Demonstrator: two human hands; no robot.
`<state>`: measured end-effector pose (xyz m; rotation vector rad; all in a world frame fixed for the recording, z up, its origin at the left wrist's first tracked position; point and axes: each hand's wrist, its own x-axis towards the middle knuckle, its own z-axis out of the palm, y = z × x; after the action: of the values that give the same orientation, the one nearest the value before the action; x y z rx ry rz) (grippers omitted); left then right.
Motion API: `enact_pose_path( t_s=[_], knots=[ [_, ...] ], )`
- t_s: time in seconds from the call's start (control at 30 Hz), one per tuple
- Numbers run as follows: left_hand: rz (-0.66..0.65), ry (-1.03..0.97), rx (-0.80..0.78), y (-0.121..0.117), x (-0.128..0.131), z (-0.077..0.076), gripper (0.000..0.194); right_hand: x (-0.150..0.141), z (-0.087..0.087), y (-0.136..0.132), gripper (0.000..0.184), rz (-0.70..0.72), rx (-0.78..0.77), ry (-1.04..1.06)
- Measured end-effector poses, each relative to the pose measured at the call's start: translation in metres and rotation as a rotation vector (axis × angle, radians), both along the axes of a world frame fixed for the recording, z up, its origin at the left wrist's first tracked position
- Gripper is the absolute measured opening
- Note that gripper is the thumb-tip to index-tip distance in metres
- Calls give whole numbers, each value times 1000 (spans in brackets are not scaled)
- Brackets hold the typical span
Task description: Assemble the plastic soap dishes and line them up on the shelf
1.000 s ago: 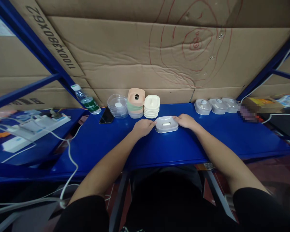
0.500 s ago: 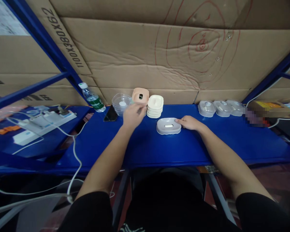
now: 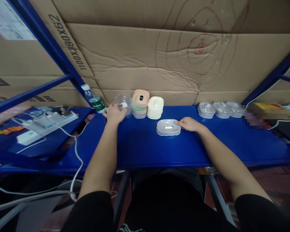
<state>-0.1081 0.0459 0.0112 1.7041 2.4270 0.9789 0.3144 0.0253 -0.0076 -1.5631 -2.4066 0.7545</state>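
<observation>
My right hand [image 3: 189, 124] grips the right end of a pale grey oval plastic dish [image 3: 163, 129], thumb on its rim. A small white oblong piece [image 3: 168, 127] shows in the middle of the dish. Over at the left, my left hand [image 3: 114, 113] is at the front left of a stack of clear plastic lids [image 3: 127, 100], fingers spread and touching or very near them. Beside these lids stands a stack of peach, green and grey dishes [image 3: 140, 106], the top one with a dark slot. A stack of cream-coloured lids [image 3: 156, 108] is right of it.
Several lidded grey boxes [image 3: 222, 110] stand in a row at the back right of the blue table [image 3: 145, 151]. A water bottle [image 3: 95, 100] leans at the back left. Power strips [image 3: 47, 129] with white cables lie further left. A cardboard wall [image 3: 125, 51] closes off the back.
My left hand has moved left, from in front of the coloured dishes to the clear lids, covering the dark phone there. My right hand and the grey dish have stayed in place.
</observation>
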Motion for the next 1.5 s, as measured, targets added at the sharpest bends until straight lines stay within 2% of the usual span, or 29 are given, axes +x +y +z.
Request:
enact_pose_path(
  t_s=[0.13, 0.43, 0.83, 1.07, 1.17, 1.3, 1.33, 1.4, 1.43, 1.5],
  knots=[
    [-18, 42, -1, -2, 0, 2, 68, 0, 3, -2, 71, 2, -8, 13],
    [-17, 9, 52, -6, 6, 9, 94, 1, -1, 1, 69, -10, -2, 13],
    [89, -90, 312, -12, 8, 14, 101, 2, -3, 3, 70, -26, -17, 3],
    [54, -72, 426, -16, 14, 19, 103, 2, -5, 3, 69, -26, -25, 8],
    [-34, -69, 510, -19, 22, 17, 93, 1, -3, 1, 70, -27, -24, 17],
    [-263, -8, 508, -27, 40, 10, 62, -1, 2, -2, 71, -39, 24, -2],
    [-351, -13, 487, -30, 47, 7, 61, -2, 3, -2, 70, -50, 66, -17],
    [-556, -70, 429, -37, 63, 0, 70, -3, 7, -5, 62, -76, 188, -14],
    [-658, -121, 398, -41, 73, -3, 76, -3, 9, -7, 56, -83, 252, 22],
    [-770, -210, 303, -46, 92, -11, 81, -6, 15, -12, 50, -68, 339, 159]
  ],
)
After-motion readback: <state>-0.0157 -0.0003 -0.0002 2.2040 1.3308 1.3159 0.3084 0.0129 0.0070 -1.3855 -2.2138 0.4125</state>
